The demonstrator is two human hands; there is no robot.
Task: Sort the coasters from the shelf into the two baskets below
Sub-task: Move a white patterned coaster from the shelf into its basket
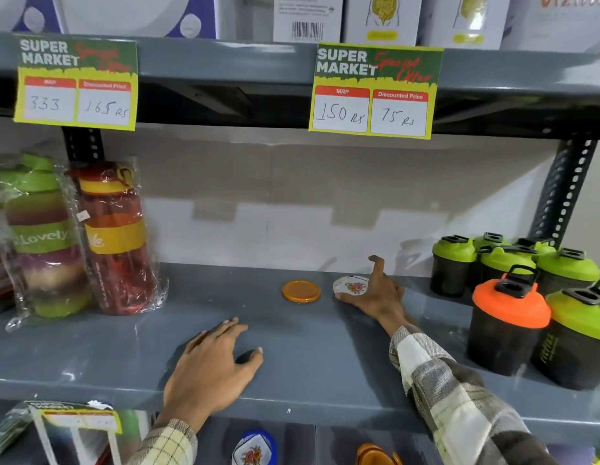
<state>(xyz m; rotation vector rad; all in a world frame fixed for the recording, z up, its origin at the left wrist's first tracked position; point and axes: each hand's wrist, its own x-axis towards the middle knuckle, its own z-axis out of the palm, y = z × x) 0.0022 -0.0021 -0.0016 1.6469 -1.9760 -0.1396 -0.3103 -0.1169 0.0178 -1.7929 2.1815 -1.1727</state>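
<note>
Head view shows a grey shelf (pixel 124 350) with two coasters lying on it toward the back. The orange round coaster (pixel 301 291) lies flat and alone in the middle. Just to its right, the white coaster with a red flower print (pixel 350 284) is tilted up from the shelf in the grip of the right hand (pixel 379 295): the thumb lies under its lower edge, the fingers are behind it, and the index finger points up. So the grip of this hand is clamped on the flowered coaster. The left hand (pixel 209 367) rests palm down on the front part of the shelf, fingers spread apart, holding nothing, well apart from both coasters. Below the shelf edge, another flowered coaster with a blue border (pixel 255 448) and some orange coasters (pixel 375 456) are partly visible; I cannot tell what container they lie in. Wrapped bottles (pixel 114 236) stand on the left of the shelf, and shaker bottles with green and orange lids (pixel 508 317) stand on the right.
</note>
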